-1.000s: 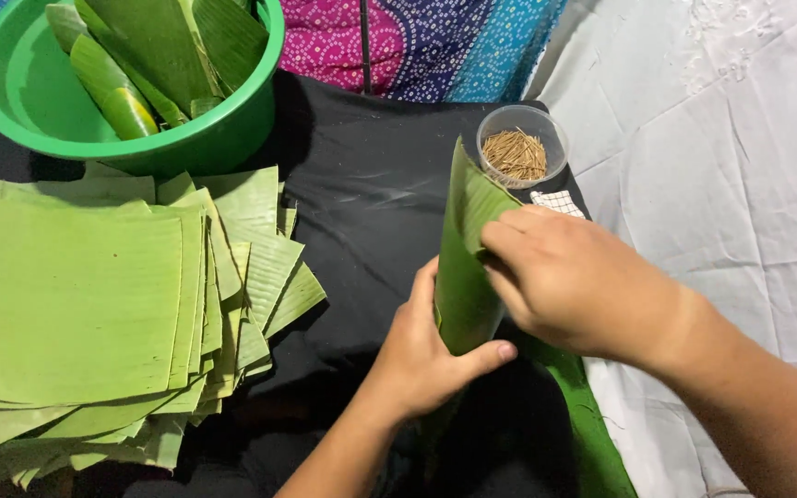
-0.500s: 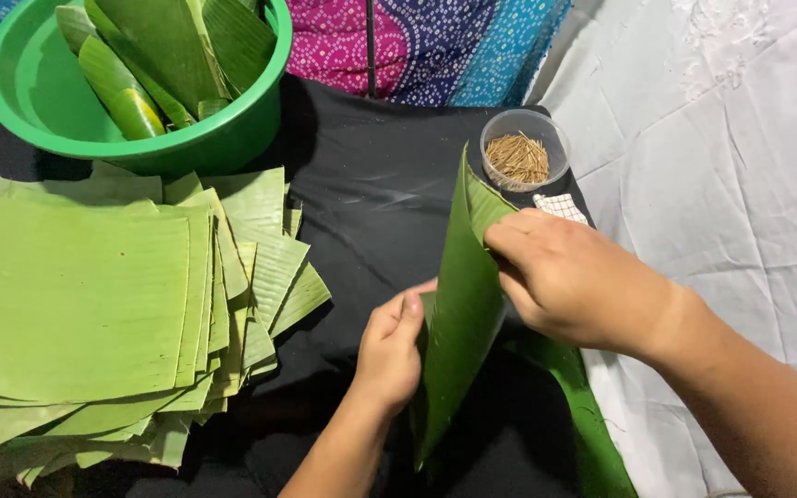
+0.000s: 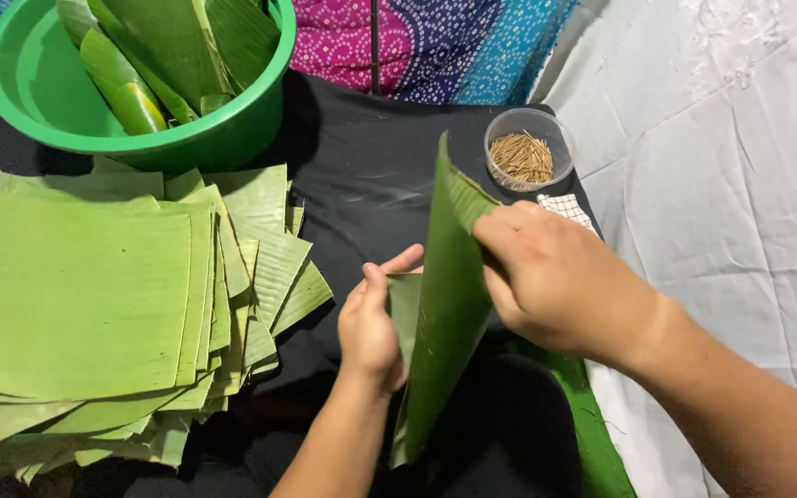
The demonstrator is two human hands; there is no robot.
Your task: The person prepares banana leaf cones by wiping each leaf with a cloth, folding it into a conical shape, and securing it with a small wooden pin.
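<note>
Two containers sit at the far side of the black cloth [image 3: 362, 184]. On the far left is a round green plastic basin [image 3: 39, 88], and in it lie several long banana leaf strips [image 3: 168, 46], some rolled, some flat, leaning against the far rim. On the far right, near the white sheet [image 3: 731, 184], stands a small clear plastic cup [image 3: 529, 149] filled with thin brown wooden picks [image 3: 522, 159]. Just beside the cup, on its near side, a bit of white checked cloth [image 3: 566, 208] peeks out.

Along the left, a thick stack of cut banana leaf squares [image 3: 76, 295] is fanned out flat on the cloth, well apart from the hands.

From the head camera, both forearms come in from the near edge. The left hand [image 3: 373, 327] is held with the thumb up and the fingers curled, closed on the near left edge of a single banana leaf piece [image 3: 445, 304]. The right hand [image 3: 560, 277] reaches in from the right, palm down, with its fingers pressed together over the far right edge of the same piece, pinching it. That piece stands upright between the two hands, in the middle of the cloth, bent into a tall fold with its point far and high.
</note>
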